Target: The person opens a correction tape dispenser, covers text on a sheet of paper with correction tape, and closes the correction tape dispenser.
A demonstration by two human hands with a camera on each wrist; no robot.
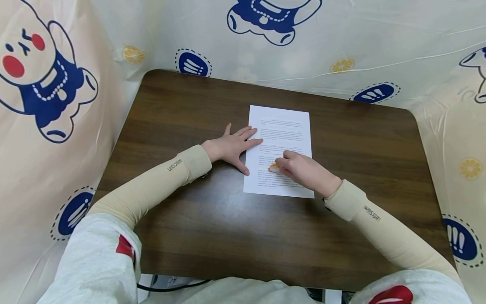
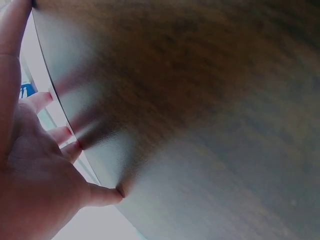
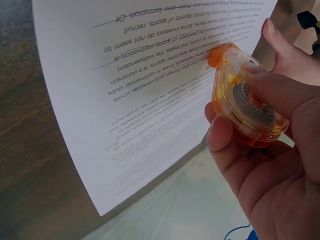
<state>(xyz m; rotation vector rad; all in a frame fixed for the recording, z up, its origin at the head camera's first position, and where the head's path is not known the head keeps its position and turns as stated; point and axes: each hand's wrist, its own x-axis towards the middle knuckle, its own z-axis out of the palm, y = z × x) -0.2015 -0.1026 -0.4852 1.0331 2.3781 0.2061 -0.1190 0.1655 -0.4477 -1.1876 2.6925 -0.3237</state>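
A printed sheet of paper lies on the table, with thin drawn lines under some of its text in the right wrist view. My left hand rests by the sheet's left edge, fingers spread, some fingertips reaching over the paper. In the left wrist view its palm shows from the side, fingertips at the surface. My right hand pinches an orange see-through correction tape between thumb and fingers. The tape's orange front end is at the printed lines in the sheet's lower half.
The dark wooden table has rounded far corners. Patterned curtains hang behind it and along both sides. A black cable runs below the near edge. Beige sleeves cover both forearms.
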